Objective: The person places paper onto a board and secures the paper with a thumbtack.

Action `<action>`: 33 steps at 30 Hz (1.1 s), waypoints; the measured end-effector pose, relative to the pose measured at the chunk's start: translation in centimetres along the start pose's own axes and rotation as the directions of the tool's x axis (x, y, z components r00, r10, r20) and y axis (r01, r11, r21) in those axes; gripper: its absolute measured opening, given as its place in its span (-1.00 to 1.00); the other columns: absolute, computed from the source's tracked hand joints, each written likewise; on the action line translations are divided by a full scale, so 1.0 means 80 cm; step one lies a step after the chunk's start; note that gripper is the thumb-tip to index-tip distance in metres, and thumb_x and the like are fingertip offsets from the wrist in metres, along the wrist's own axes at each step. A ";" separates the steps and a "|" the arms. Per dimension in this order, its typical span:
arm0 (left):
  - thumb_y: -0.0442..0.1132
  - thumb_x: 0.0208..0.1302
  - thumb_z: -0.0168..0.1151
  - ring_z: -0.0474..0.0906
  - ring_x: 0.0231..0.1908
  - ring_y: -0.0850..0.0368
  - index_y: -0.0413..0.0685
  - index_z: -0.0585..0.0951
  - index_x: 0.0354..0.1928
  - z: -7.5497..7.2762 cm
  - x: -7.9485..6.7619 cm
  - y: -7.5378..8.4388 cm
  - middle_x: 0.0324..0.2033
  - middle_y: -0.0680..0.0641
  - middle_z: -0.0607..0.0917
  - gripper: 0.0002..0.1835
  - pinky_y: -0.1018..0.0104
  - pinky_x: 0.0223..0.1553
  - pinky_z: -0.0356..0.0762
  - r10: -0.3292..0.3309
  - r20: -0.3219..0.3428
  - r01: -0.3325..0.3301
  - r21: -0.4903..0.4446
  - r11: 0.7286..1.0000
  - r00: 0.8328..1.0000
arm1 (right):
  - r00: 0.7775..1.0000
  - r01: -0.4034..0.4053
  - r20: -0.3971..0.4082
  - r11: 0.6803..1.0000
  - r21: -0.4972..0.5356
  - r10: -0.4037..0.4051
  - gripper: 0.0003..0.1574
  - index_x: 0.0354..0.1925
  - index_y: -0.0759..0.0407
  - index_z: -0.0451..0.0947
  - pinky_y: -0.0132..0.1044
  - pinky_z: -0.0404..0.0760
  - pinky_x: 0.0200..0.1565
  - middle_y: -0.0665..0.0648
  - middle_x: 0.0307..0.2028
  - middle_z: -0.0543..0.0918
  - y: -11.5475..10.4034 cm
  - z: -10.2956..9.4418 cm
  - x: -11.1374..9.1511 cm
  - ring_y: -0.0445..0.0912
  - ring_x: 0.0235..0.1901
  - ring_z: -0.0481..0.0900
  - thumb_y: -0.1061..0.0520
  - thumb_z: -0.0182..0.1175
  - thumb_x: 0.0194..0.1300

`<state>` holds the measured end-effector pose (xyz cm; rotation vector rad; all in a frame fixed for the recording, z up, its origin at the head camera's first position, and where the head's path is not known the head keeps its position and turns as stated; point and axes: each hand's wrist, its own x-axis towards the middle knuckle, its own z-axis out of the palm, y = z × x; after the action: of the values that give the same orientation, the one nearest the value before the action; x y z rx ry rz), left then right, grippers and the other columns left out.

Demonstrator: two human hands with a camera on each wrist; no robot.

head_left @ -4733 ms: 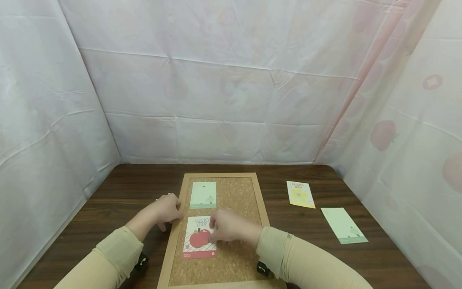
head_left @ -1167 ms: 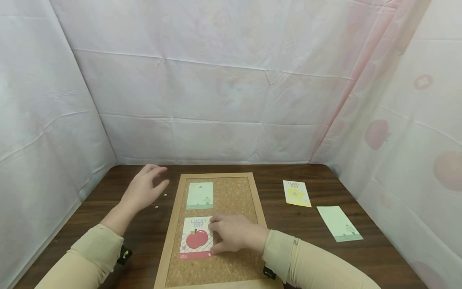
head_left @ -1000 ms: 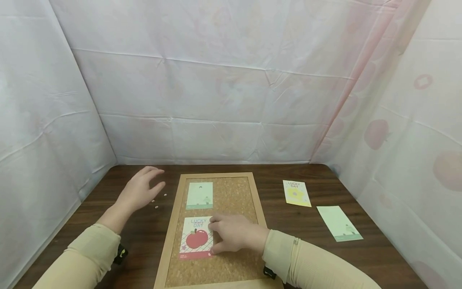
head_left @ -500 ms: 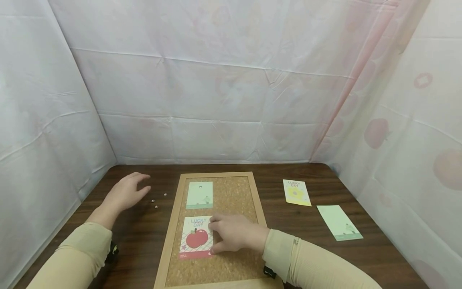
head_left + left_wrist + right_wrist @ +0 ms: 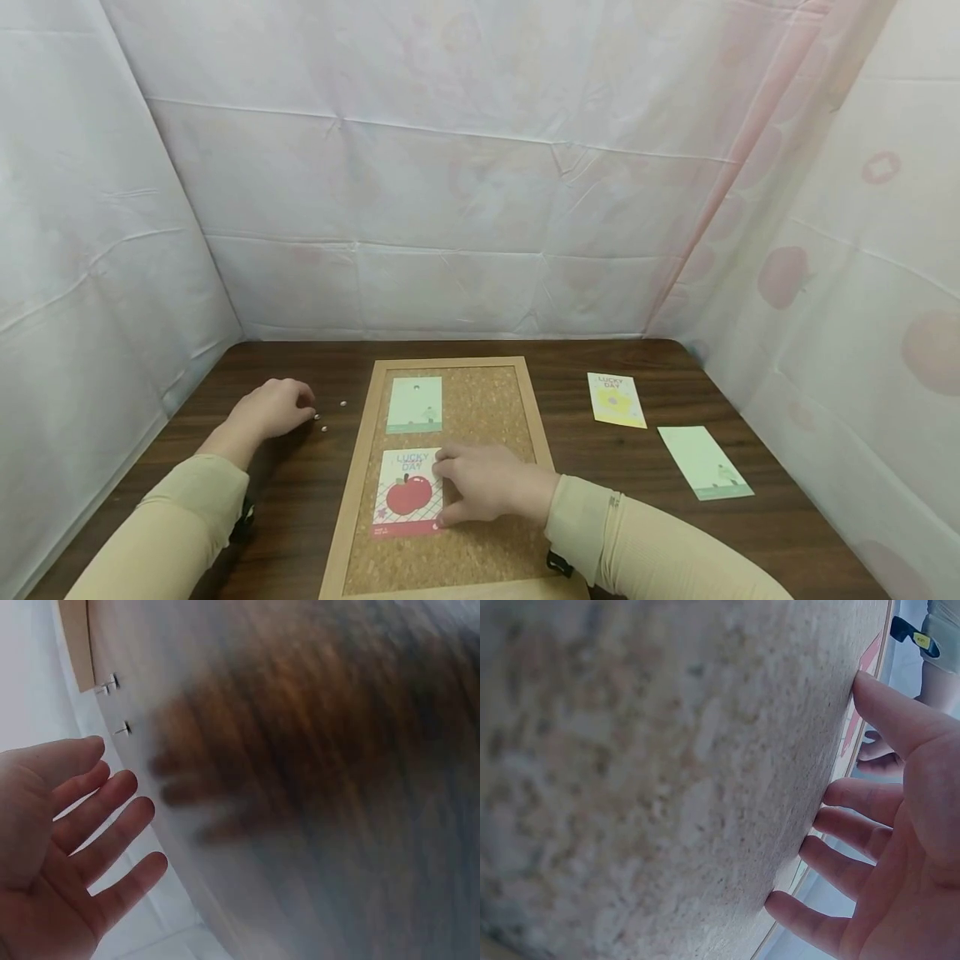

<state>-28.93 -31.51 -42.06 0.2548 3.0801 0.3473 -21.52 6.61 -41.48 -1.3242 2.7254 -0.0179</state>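
Touching "LUCKY DAY" apple card [image 5: 408, 496], right hand [image 5: 486, 483] spread, left hand [image 5: 272, 408] loosely curved near pushpins [image 5: 126, 728]

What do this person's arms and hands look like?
Both sleeves are pale yellow with wide cuffs. A small black device sits at each cuff, the left one bearing a yellow label. The left hand and right hand wear no gloves.

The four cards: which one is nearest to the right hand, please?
The apple card, lower on the corkboard. The right hand rests at its right edge; the yellow card and both green cards lie farther away.
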 end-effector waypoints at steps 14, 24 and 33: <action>-0.18 0.26 0.37 0.62 -0.26 -0.06 0.04 0.73 -0.28 0.008 0.008 0.000 -0.25 -0.07 0.72 -0.95 -0.18 -0.25 0.55 -0.007 0.063 0.007 0.009 1.000 0.998 | 1.000 -0.007 0.010 1.000 -0.007 0.007 -0.36 0.02 -0.09 0.64 -0.24 0.60 0.02 -0.06 0.26 0.52 -0.002 -0.003 0.000 -0.13 0.18 0.54 -0.44 0.36 0.18; -0.19 0.28 0.37 0.60 -0.29 -0.01 0.00 0.73 -0.27 0.006 0.008 0.009 -0.26 -0.07 0.72 -0.94 -0.15 -0.27 0.56 -0.019 0.070 0.017 0.022 1.000 0.997 | 1.000 -0.017 0.017 1.000 0.001 0.017 -0.36 0.02 -0.09 0.63 -0.25 0.61 -0.01 -0.07 0.24 0.52 -0.001 -0.001 0.001 -0.14 0.16 0.55 -0.45 0.37 0.17; -0.20 0.30 0.33 0.52 -0.39 0.04 0.03 0.69 -0.33 0.008 0.008 0.007 -0.37 0.00 0.66 -0.95 -0.07 -0.34 0.52 -0.028 0.074 0.027 0.014 1.000 0.997 | 0.999 -0.031 0.022 1.000 0.000 0.031 -0.34 0.04 -0.08 0.63 -0.25 0.61 -0.01 -0.07 0.25 0.52 -0.003 -0.002 0.000 -0.14 0.15 0.55 -0.44 0.37 0.17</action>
<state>-29.45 -30.74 -42.54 0.2198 3.0102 0.3098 -21.32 6.46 -41.27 -1.2746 2.7266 -0.0017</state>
